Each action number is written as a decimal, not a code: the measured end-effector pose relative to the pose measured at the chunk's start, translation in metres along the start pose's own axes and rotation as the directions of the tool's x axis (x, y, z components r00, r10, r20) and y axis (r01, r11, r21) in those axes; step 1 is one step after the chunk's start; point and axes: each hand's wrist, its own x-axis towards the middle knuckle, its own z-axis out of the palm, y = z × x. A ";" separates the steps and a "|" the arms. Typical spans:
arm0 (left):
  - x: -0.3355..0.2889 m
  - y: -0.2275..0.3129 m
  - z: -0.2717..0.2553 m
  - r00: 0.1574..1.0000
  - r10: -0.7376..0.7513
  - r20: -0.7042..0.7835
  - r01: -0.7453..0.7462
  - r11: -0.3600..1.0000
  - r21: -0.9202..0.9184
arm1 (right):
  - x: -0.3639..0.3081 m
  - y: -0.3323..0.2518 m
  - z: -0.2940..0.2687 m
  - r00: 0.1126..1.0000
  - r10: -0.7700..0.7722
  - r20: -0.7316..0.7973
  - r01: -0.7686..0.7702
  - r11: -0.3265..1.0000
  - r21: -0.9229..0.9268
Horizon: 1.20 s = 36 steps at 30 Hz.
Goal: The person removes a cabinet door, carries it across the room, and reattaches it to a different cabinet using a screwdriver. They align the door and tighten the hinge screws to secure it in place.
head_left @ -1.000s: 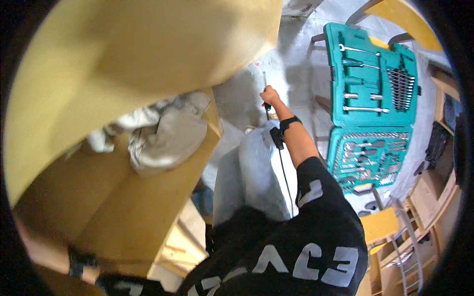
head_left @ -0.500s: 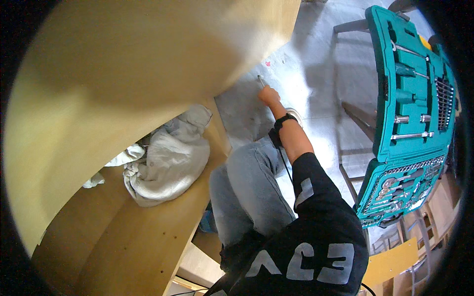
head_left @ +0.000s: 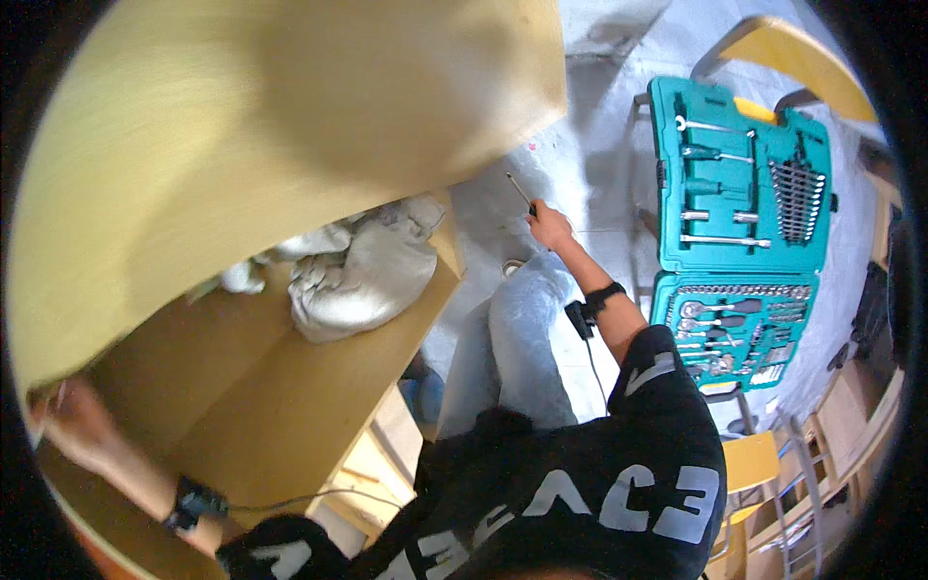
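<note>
Your right grip [head_left: 551,228] is clenched around the dark handle of a slim screwdriver [head_left: 520,190], most of that handle hidden in your fist. The shaft juts out past your knuckles, away from you and slightly left, over the grey floor [head_left: 604,193] and just beside the pale wooden panel [head_left: 290,126]. Your left grip [head_left: 77,420] blurs at the panel's far-left end; I cannot tell whether it grasps anything. Between your hands lies a bundled cloth [head_left: 372,275], and the green tool case [head_left: 793,253] lies open well to your right.
</note>
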 end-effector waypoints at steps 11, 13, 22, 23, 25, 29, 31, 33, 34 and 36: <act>-0.035 -0.025 0.089 0.965 -0.258 0.050 0.258 0.894 -0.366 | -0.241 -0.183 -0.225 0.918 -0.372 -0.138 0.366 0.928 -0.066; -0.030 -0.019 0.104 0.975 -0.224 -0.018 0.206 0.925 -0.319 | -0.263 -0.212 -0.253 0.890 -0.435 -0.134 0.434 0.900 -0.041; -0.050 -0.037 0.129 0.987 -0.162 -0.002 0.151 0.925 -0.350 | -0.400 -0.411 -0.327 0.783 -0.584 0.214 0.524 0.805 0.279; -0.053 -0.043 0.132 0.970 -0.242 -0.012 0.222 0.909 -0.351 | -0.414 -0.436 -0.324 0.738 -0.619 0.267 0.554 0.783 0.284; -0.057 -0.053 0.136 0.979 -0.200 -0.038 0.169 0.900 -0.401 | -0.439 -0.481 -0.309 0.629 -0.667 0.399 0.611 0.742 0.277; -0.051 -0.053 0.143 0.997 -0.065 -0.033 0.047 0.918 -0.395 | -0.471 -0.552 -0.290 0.381 -0.732 0.565 0.652 0.646 0.398; -0.053 -0.043 0.139 0.996 -0.075 -0.041 0.063 0.969 -0.240 | -0.481 -0.583 -0.271 0.314 -0.757 0.573 0.693 0.595 0.407; -0.062 -0.027 0.133 0.993 0.035 -0.109 -0.047 0.992 -0.113 | -0.489 -0.610 -0.253 0.228 -0.776 0.588 0.733 0.535 0.421; -0.066 -0.021 0.127 0.998 -0.063 -0.024 0.052 0.945 -0.324 | -0.494 -0.619 -0.245 0.218 -0.778 0.589 0.741 0.525 0.419; -0.073 -0.008 0.118 0.956 -0.256 0.147 0.286 0.689 -0.666 | -0.498 -0.636 -0.233 0.240 -0.767 0.595 0.755 0.532 0.382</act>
